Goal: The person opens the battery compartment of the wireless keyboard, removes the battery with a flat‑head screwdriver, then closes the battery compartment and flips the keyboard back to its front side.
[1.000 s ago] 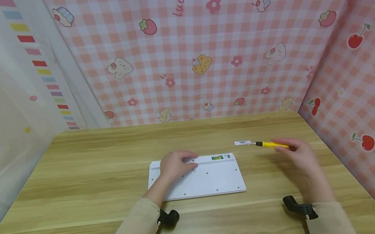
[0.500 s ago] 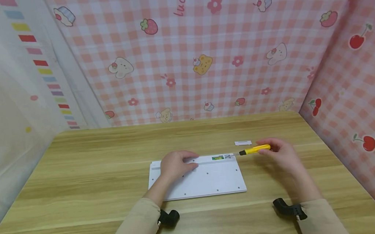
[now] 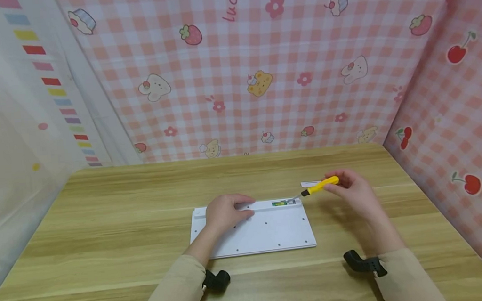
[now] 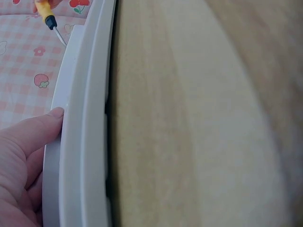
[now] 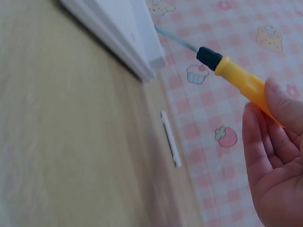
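At lower middle, the left hand (image 3: 224, 212) pinches a white board (image 3: 273, 233). At lower right, the right hand (image 3: 356, 193) grips a yellow screwdriver (image 3: 322, 184), tip near a green battery (image 3: 278, 203).

The screwdriver (image 5: 241, 80) is yellow with a black collar (image 5: 209, 57) and grey shaft (image 5: 177, 39); the flat device (image 3: 269, 233) white with dark dots, the battery (image 3: 278, 203) green and yellow. The surface (image 3: 103, 241) shows tan wood grain; the backdrop (image 3: 233, 52) pink-and-white check with strawberries; the sleeves (image 3: 173, 293) beige.
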### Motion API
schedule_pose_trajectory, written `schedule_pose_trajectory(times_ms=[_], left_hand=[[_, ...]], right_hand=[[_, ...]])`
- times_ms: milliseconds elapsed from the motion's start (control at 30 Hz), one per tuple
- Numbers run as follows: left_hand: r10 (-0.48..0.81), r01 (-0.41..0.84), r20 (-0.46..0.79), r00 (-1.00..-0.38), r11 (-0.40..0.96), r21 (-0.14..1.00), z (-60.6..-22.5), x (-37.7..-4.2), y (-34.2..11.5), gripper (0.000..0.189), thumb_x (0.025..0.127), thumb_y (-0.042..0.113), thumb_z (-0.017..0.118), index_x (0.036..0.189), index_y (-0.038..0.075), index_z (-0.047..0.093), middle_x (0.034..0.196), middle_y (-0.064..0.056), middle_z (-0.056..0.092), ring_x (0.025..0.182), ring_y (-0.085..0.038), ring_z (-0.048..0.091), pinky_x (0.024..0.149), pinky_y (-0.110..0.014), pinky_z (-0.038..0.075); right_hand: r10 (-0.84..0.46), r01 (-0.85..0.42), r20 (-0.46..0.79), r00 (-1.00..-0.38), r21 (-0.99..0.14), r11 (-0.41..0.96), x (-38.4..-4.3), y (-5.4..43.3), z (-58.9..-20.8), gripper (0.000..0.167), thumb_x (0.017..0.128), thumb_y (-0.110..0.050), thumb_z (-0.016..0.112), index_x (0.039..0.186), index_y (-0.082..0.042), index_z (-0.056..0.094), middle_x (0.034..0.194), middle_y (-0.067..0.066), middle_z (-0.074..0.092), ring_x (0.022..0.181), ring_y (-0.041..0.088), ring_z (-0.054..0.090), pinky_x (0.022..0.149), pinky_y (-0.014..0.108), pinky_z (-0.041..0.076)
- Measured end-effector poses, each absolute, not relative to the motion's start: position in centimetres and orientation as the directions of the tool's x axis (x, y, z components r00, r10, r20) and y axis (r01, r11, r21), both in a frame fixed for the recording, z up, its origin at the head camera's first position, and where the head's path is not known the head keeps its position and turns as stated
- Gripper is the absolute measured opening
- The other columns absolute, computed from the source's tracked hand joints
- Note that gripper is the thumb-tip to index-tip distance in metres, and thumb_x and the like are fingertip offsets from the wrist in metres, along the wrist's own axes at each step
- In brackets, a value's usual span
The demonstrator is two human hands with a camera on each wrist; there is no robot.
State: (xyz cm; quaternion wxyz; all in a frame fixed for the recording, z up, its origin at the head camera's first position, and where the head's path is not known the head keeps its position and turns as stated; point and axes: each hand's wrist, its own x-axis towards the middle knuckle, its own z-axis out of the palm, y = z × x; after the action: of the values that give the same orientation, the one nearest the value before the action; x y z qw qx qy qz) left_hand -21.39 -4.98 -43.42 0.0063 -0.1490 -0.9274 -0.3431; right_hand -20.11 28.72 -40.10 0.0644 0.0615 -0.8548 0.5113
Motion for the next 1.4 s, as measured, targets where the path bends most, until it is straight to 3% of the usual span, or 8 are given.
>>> schedule_pose_trajectory(times_ms=[467,700,1067,1400], left_hand=[[0.274,0.288,0.123,-0.954,0.721,0.63,-43.4,-21.4,-5.0,0.026,0.082,0.03,0.082,0.107,0.028,0.078,0.115,0.007,0.072,0.113,-0.019,0.064,0.094,-0.041,0.046],[0.281,0.298,0.129,-0.951,0.718,0.63,-43.6,-21.4,-5.0,0.025,0.083,0.03,0.081,0.108,0.027,0.078,0.115,0.007,0.072,0.114,-0.018,0.063,0.094,-0.041,0.046],[0.289,0.306,0.133,-0.948,0.712,0.632,-43.5,-21.4,-5.1,0.026,0.082,0.03,0.082,0.108,0.027,0.078,0.115,0.006,0.072,0.115,-0.019,0.063,0.096,-0.041,0.045],[0.288,0.305,0.133,-0.948,0.713,0.631,-43.6,-21.5,-5.2,0.027,0.082,0.03,0.082,0.108,0.026,0.078,0.116,0.006,0.071,0.114,-0.018,0.063,0.096,-0.041,0.045]], right_hand=[[-0.082,-0.277,0.269,-0.96,-0.861,0.427,-21.3,25.9,-38.3,0.032,0.096,-0.014,0.067,0.124,0.001,0.064,0.116,0.019,0.068,0.095,0.009,0.064,0.08,0.017,0.052],[-0.125,-0.308,0.282,-0.951,-0.854,0.419,-21.5,24.3,-37.4,0.031,0.096,-0.011,0.067,0.126,-0.002,0.066,0.111,0.018,0.068,0.09,0.018,0.064,0.073,0.022,0.054],[-0.211,-0.38,0.318,-0.924,-0.822,0.424,-21.1,22.3,-37.2,0.03,0.097,-0.008,0.065,0.126,-0.004,0.066,0.112,0.014,0.068,0.099,0.031,0.064,0.08,0.024,0.054],[-0.241,-0.44,0.368,-0.898,-0.751,0.492,-20.7,21.8,-37.2,0.023,0.096,-0.009,0.066,0.118,-0.007,0.069,0.112,0.011,0.069,0.092,0.022,0.063,0.074,0.028,0.055]])
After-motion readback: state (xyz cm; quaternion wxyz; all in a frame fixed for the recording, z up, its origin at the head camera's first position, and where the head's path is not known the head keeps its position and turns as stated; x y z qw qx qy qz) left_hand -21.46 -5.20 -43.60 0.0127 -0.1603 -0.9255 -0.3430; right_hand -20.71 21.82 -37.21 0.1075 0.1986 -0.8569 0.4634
